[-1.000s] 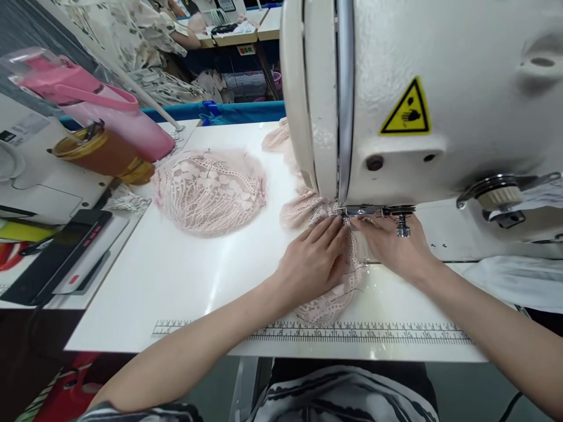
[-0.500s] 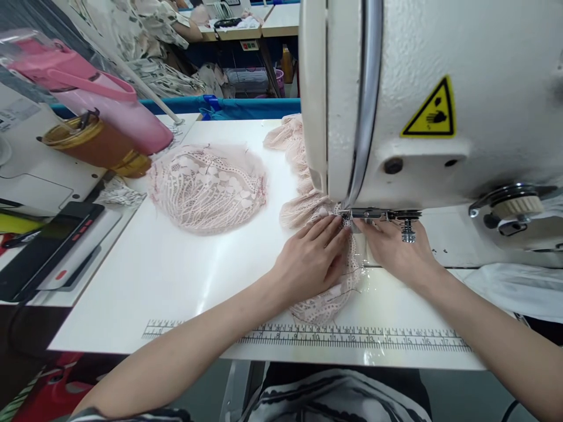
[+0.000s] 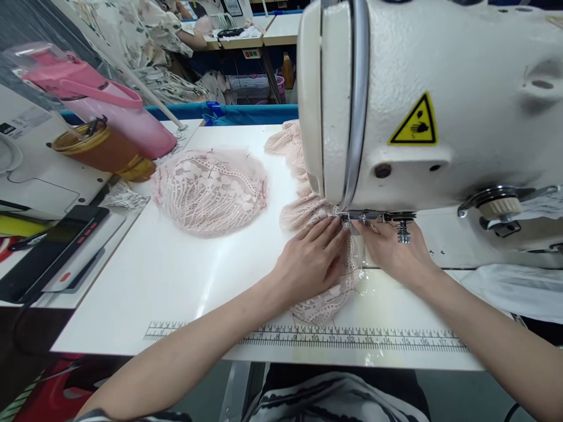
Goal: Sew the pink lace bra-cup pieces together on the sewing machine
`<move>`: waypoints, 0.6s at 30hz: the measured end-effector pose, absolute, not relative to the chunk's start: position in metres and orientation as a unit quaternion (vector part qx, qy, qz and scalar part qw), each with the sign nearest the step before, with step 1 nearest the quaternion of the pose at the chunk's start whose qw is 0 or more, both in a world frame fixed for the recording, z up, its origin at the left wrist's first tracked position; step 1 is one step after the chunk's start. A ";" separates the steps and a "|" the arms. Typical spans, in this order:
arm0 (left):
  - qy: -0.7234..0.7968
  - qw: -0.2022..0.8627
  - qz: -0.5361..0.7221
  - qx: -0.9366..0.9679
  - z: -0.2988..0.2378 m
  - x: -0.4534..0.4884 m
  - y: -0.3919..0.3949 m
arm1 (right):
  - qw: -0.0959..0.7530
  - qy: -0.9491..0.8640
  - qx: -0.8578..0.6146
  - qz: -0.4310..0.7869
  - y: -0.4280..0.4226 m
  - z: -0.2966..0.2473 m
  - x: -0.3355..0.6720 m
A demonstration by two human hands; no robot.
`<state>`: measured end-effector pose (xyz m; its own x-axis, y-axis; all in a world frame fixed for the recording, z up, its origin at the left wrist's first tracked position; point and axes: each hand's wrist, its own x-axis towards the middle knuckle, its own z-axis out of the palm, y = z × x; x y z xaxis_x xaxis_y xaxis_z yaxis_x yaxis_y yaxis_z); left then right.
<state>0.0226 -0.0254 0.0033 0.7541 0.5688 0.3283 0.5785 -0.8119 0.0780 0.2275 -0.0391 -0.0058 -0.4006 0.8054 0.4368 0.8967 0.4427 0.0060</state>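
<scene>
A strip of pale pink lace (image 3: 323,305) runs under the presser foot (image 3: 345,217) of a white sewing machine (image 3: 404,76). My left hand (image 3: 310,255) lies on this lace, fingers stretched out together, tips just left of the foot. From the right, my right hand (image 3: 396,246) reaches in with its fingers extended, their tips by the lace edge at the foot. A metal attachment (image 3: 402,228) covers part of those fingers. More gathered lace (image 3: 303,205) bunches behind the foot. Left of it, a separate rounded lace piece (image 3: 211,193) lies flat on the white table (image 3: 185,281).
A printed ruler (image 3: 316,338) runs along the table's front edge. On the left stand a pink bottle (image 3: 118,120), a brown cup (image 3: 103,152) and a black device (image 3: 53,252). White cloth (image 3: 514,290) lies at right. Another person's patterned sleeve (image 3: 162,23) shows behind.
The view has shifted slightly, so the machine and left-side items appear a little lower. My hands and the lace show no clear movement.
</scene>
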 end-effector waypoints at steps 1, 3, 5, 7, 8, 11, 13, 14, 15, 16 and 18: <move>-0.307 0.013 -0.171 -0.936 0.004 0.023 -0.025 | 0.200 -0.828 -0.510 -0.121 -0.039 -0.005 0.227; -0.309 0.011 -0.171 -0.936 0.004 0.023 -0.025 | 0.214 -0.828 -0.503 -0.123 -0.038 -0.003 0.226; -0.310 0.009 -0.172 -0.935 0.004 0.022 -0.024 | 0.209 -0.829 -0.503 -0.130 -0.037 -0.003 0.226; -0.310 0.007 -0.171 -0.935 0.004 0.022 -0.024 | 0.186 -0.826 -0.513 -0.141 -0.036 -0.003 0.226; -0.311 0.007 -0.170 -0.935 0.003 0.022 -0.024 | 0.176 -0.825 -0.516 -0.151 -0.036 -0.004 0.226; -0.311 0.016 -0.165 -0.936 0.002 0.021 -0.023 | 0.172 -0.823 -0.505 -0.196 -0.034 -0.007 0.227; -0.306 0.032 -0.159 -0.938 0.004 0.021 -0.024 | 0.196 -0.824 -0.484 -0.220 -0.035 -0.008 0.228; -0.301 0.044 -0.157 -0.940 0.005 0.022 -0.024 | 0.213 -0.826 -0.471 -0.226 -0.035 -0.007 0.229; -0.296 0.057 -0.157 -0.940 0.008 0.022 -0.025 | 0.228 -0.829 -0.457 -0.228 -0.036 -0.006 0.229; -0.290 0.071 -0.162 -0.940 0.012 0.022 -0.026 | 0.240 -0.835 -0.441 -0.227 -0.038 -0.005 0.229; -0.265 0.095 -0.182 -0.942 0.022 0.021 -0.031 | 0.252 -0.851 -0.405 -0.221 -0.040 -0.003 0.228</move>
